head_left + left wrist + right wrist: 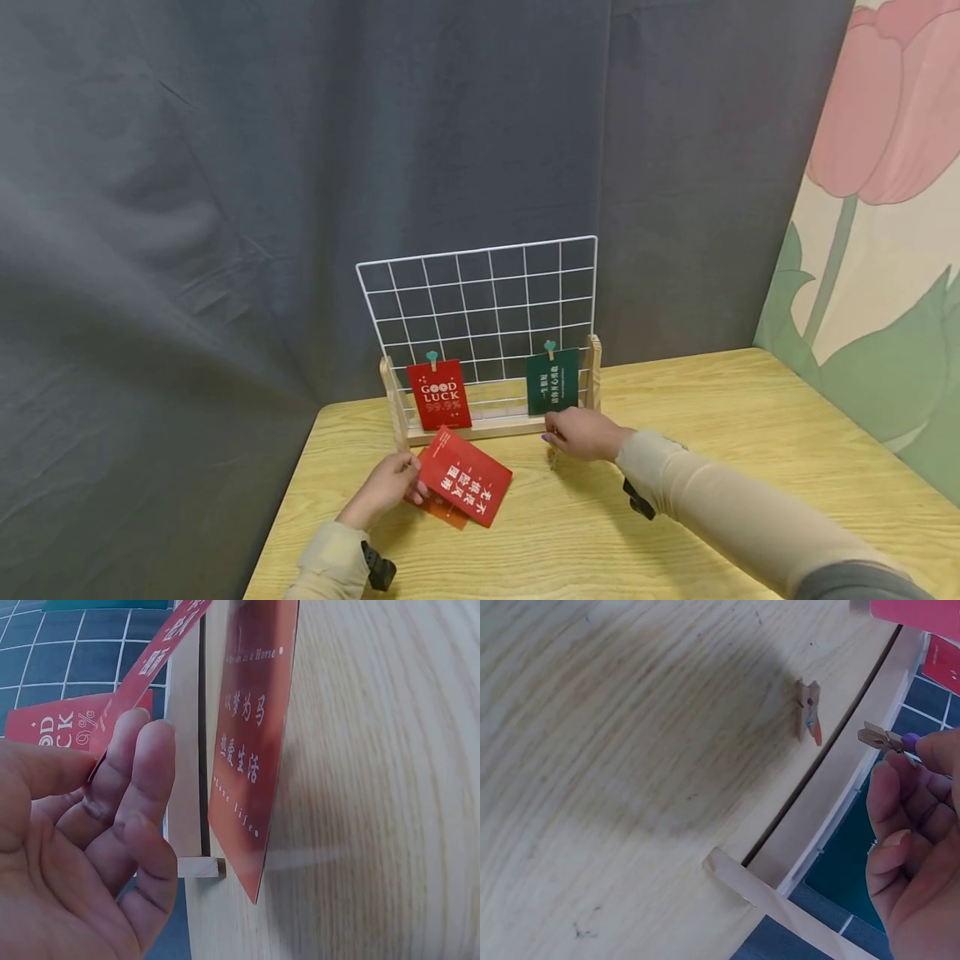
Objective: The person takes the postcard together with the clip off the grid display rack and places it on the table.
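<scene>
My left hand [386,487] pinches a red card [468,479] with white characters by its edge, between thumb and fingers. Below that card, an orange card [251,750] with white writing is partly covered in the head view. Near the rack's right side, my right hand [919,825] pinches a small wooden clothespin [880,737], with a purple piece by the thumb tip. A second clothespin [809,712], with an orange-red piece, lies on the table close to the rack's base.
A white wire grid [491,292] stands in a wooden base [498,429]. Teal heart clothespins hold a red "GOOD LUCK" card [438,396] at its left and a green card [553,382] at its right. Behind the table [675,392] hangs a dark curtain [465,125].
</scene>
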Demonstrator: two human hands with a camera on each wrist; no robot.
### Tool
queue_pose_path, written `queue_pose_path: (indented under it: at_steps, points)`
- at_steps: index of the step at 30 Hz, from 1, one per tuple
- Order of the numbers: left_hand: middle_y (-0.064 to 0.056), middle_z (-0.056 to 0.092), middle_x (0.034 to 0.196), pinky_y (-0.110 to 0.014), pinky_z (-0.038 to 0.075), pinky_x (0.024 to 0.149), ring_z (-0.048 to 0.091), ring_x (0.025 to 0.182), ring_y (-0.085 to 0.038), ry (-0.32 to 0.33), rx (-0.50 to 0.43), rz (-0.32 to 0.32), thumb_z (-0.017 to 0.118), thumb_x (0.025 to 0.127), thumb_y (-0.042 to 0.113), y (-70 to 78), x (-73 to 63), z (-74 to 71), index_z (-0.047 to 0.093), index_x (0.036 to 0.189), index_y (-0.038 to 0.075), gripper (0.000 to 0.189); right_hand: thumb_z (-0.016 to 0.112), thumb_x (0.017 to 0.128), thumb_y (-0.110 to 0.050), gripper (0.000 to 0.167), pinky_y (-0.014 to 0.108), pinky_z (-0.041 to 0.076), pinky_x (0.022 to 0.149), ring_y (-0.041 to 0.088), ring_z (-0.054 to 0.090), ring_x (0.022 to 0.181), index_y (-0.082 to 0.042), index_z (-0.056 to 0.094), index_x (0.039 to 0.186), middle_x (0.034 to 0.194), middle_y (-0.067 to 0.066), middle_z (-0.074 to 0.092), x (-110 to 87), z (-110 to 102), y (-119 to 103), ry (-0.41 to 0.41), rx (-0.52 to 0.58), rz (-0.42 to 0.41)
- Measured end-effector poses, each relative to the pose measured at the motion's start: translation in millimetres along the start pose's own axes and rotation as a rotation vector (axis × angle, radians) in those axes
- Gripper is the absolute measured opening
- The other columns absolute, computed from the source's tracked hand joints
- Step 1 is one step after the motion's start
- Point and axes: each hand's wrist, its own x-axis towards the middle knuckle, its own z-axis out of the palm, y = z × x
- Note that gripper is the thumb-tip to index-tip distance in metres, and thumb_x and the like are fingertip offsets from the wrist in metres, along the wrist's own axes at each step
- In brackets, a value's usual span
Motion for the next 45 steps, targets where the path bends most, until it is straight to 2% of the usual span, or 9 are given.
queue_pose_path:
  at_steps: [12,20,24,33,39,45]
  points:
    - [-0.009,0.064,0.075,-0.041,0.057,0.066,0.063,0.063,-0.02,0.001,0.074,-0.046,0.042,0.108,0.003,-7.8,0.0,1.7,0.054,0.091,-0.001,0.021,0.065,0.103,-0.018,0.015,0.03,0.046,0.059,0.007,0.049,0.063,-0.013,0.062,0.089,0.074,-0.008,0.057,2.1,12.1,5.2,0.003,-0.034,-0.037]
    - [-0.009,0.061,0.071,-0.04,0.056,0.061,0.06,0.06,-0.018,0.002,0.119,-0.033,0.043,0.108,0.001,-10.5,-3.0,3.2,0.053,0.087,0.0,0.023,0.067,0.101,-0.018,0.016,0.031,0.046,0.06,0.008,0.049,0.063,-0.012,0.063,0.087,0.072,-0.008,0.057,-0.8,14.9,1.5,-0.033,-0.002,0.0]
    - [-0.006,0.06,0.069,-0.036,0.055,0.057,0.06,0.058,-0.018,0.004,0.191,-0.038,0.048,0.107,0.002,-12.0,-3.0,3.8,0.055,0.084,0.002,0.024,0.068,0.101,-0.019,0.016,0.032,0.048,0.061,0.008,0.05,0.063,-0.012,0.063,0.087,0.074,-0.007,0.059,-0.5,18.5,4.3,-0.038,0.003,-0.001]
    - [-0.005,0.062,0.067,-0.028,0.042,0.053,0.056,0.056,-0.015,0.018,0.369,-0.041,0.058,0.104,0.01,-11.2,-0.1,3.9,0.057,0.079,0.007,0.025,0.069,0.1,-0.019,0.015,0.031,0.05,0.062,0.007,0.052,0.065,-0.012,0.065,0.087,0.075,-0.007,0.06,1.3,27.3,10.4,-0.023,0.005,-0.04]
    - [-0.004,0.061,0.065,-0.028,0.04,0.052,0.05,0.054,-0.012,0.016,0.421,-0.046,0.06,0.103,0.011,-12.5,-0.2,6.0,0.057,0.078,0.009,0.025,0.069,0.1,-0.02,0.015,0.03,0.049,0.061,0.006,0.051,0.065,-0.013,0.067,0.087,0.075,-0.009,0.06,0.6,30.1,10.8,-0.035,0.016,-0.029]
    - [-0.003,0.061,0.066,-0.028,0.04,0.053,0.049,0.056,-0.013,0.015,0.448,-0.073,0.063,0.102,0.014,-13.0,0.6,5.7,0.056,0.077,0.01,0.026,0.068,0.101,-0.019,0.015,0.03,0.049,0.062,0.006,0.05,0.065,-0.012,0.068,0.087,0.074,-0.01,0.059,0.9,30.8,10.7,-0.05,0.039,-0.02]
